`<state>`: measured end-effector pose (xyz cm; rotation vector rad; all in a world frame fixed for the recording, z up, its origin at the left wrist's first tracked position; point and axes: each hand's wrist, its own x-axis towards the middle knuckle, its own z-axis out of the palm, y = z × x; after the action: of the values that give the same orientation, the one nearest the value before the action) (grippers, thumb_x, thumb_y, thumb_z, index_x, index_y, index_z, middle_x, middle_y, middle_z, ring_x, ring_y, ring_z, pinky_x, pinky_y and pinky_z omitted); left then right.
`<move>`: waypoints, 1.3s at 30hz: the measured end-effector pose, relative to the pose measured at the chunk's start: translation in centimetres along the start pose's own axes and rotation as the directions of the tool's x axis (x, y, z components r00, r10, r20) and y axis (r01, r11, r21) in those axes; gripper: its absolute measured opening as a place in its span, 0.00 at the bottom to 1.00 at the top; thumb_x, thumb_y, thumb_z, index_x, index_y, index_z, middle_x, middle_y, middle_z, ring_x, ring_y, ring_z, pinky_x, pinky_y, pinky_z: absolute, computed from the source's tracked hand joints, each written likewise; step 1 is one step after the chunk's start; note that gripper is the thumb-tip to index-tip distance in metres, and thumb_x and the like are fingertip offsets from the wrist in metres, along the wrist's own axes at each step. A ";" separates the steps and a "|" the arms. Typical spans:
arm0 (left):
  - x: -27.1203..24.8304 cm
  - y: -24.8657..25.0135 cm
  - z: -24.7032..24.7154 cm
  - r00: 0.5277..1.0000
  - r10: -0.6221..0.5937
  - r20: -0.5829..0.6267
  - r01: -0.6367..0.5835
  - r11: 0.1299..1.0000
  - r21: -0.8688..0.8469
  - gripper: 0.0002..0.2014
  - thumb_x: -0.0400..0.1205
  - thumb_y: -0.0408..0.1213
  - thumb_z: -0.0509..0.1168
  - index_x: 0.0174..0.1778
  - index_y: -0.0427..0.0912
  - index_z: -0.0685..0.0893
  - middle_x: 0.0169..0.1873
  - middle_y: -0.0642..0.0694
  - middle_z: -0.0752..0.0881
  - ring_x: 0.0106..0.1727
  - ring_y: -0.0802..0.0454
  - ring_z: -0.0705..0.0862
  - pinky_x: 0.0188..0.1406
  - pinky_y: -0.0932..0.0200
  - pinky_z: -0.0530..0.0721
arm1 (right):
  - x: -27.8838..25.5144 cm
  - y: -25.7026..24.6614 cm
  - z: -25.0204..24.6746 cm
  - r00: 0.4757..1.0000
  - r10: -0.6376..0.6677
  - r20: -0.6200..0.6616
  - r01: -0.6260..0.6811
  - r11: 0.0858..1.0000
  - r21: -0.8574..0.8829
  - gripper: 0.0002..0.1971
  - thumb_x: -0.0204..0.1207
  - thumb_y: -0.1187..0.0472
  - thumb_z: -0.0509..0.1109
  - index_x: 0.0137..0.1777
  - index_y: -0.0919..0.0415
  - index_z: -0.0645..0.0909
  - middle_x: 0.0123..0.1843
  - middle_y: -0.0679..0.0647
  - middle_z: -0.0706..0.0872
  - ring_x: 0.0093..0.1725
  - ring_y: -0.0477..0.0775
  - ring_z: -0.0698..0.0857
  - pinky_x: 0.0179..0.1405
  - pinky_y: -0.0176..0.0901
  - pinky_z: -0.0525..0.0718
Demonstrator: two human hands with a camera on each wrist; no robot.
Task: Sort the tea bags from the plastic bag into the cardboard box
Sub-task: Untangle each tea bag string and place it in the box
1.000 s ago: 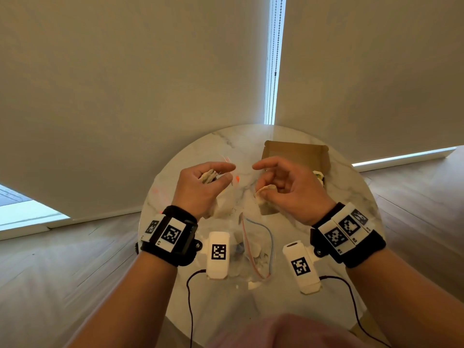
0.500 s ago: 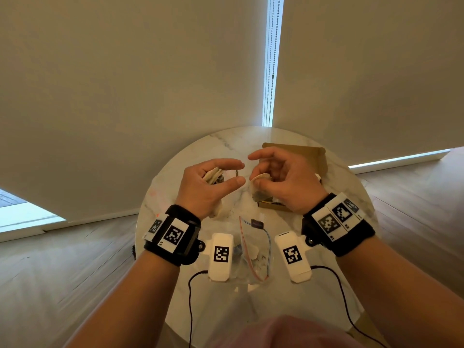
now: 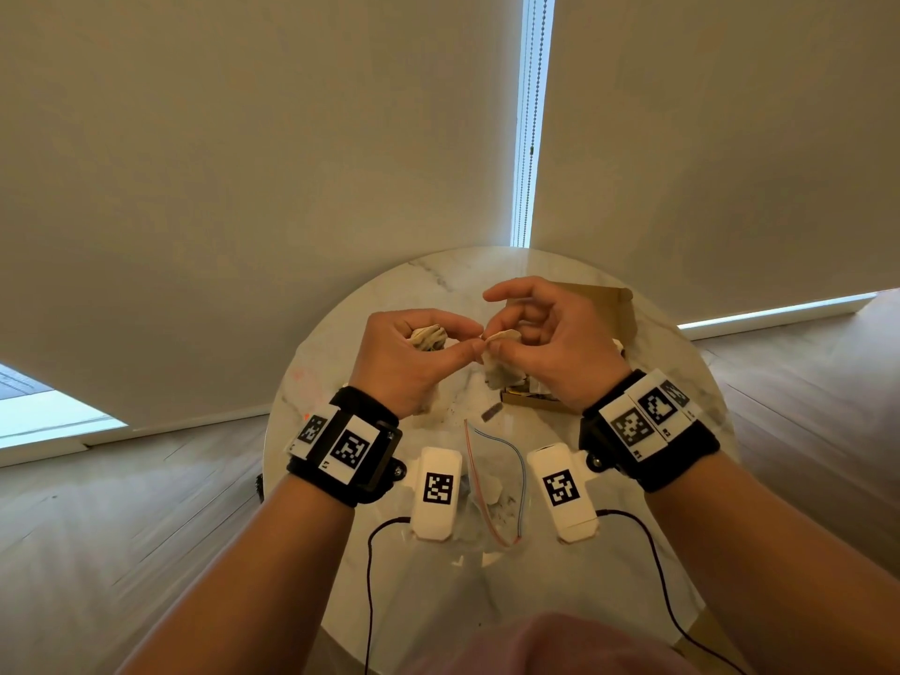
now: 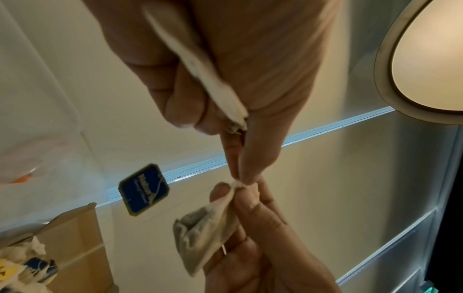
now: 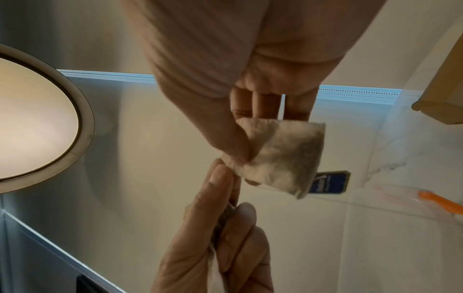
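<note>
Both hands were raised above the round marble surface (image 3: 389, 601), fingertips meeting. Right hand (image 3: 560, 348) pinched a tea bag (image 5: 283, 158) by its top corner; left hand (image 3: 414, 362) curled round more tea bags (image 3: 428, 336). Cardboard box (image 4: 72, 247) held several bags; plastic bag (image 3: 496, 479) lay near the body.

You have two hands up, the left hand (image 3: 414, 355) and the right hand (image 3: 555, 341), one cardboard box (image 3: 591, 309) on one round worktop (image 3: 438, 280), one plastic bag (image 3: 496, 479) nearer you than the box, and two blue tags: one hanging (image 4: 144, 189), one in the box (image 4: 40, 266).
</note>
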<state>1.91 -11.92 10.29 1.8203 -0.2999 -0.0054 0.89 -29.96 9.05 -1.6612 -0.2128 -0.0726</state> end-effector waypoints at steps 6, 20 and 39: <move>0.2 0.2 0.0 1.000 0.016 0.013 -0.017 0.999 0.037 0.07 0.75 0.30 0.78 0.42 0.48 0.92 0.35 0.53 0.92 0.39 0.60 0.88 0.43 0.68 0.84 | -0.1 0.1 -0.1 1.000 -0.014 -0.012 0.014 1.000 0.013 0.19 0.71 0.75 0.75 0.62 0.64 0.80 0.44 0.59 0.90 0.42 0.55 0.91 0.47 0.48 0.90; 0.7 0.5 -0.4 0.998 -0.067 0.008 0.066 0.998 0.005 0.06 0.76 0.31 0.77 0.43 0.47 0.93 0.39 0.48 0.93 0.41 0.57 0.89 0.44 0.67 0.85 | -0.8 2.6 0.6 0.997 0.044 0.067 -0.047 0.997 0.055 0.06 0.77 0.68 0.72 0.52 0.67 0.87 0.44 0.59 0.92 0.44 0.60 0.90 0.46 0.59 0.87; 1.0 0.5 -0.5 0.998 0.001 0.062 -0.007 0.996 0.093 0.09 0.76 0.30 0.77 0.36 0.51 0.91 0.33 0.51 0.91 0.36 0.58 0.89 0.41 0.65 0.85 | -0.7 3.8 0.5 0.998 0.002 0.060 -0.005 0.998 0.059 0.11 0.73 0.63 0.77 0.55 0.64 0.86 0.48 0.61 0.91 0.50 0.62 0.90 0.50 0.59 0.89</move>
<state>2.91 -11.74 11.07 1.9145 -0.3524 -0.0458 0.86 -29.87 5.17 -1.6055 -0.2556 -0.0135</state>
